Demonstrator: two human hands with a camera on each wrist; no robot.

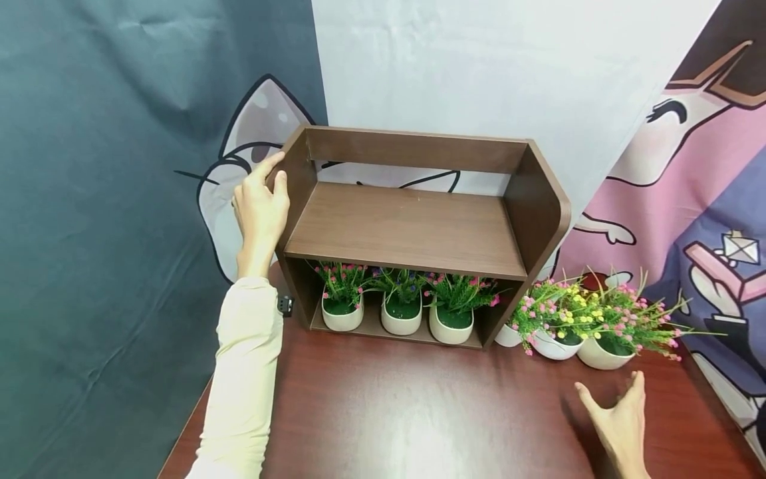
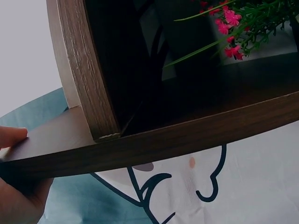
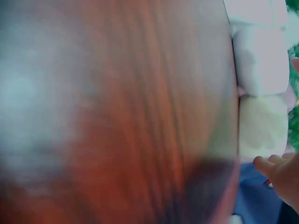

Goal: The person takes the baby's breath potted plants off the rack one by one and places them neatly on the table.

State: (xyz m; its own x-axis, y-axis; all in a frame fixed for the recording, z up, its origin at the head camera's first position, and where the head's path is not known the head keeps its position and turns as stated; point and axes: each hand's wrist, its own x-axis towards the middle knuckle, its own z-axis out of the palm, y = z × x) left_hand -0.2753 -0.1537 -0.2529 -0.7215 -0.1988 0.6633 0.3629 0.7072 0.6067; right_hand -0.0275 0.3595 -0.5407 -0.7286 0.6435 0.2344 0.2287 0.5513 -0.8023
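Note:
A brown two-tier wooden shelf (image 1: 413,223) stands on the table. My left hand (image 1: 260,209) holds its left side panel (image 2: 46,135) near the top, with the thumb on one face and fingers on the other. My right hand (image 1: 624,422) hovers over the table at the right, thumb and fingers spread apart and holding nothing. Nearest to it is a cream pot (image 1: 604,354) with pink flowers, a short gap away. In the right wrist view, the fingers (image 3: 282,172) appear beside that cream pot (image 3: 263,126).
Several potted plants are here. Pots with pink (image 1: 342,313), blue-purple (image 1: 402,316) and pink (image 1: 451,326) flowers sit on the lower shelf. A white pot with yellow flowers (image 1: 556,342) and another white pot (image 1: 509,336) stand right of it. Cartoon-printed cloth (image 1: 646,159) hangs behind.

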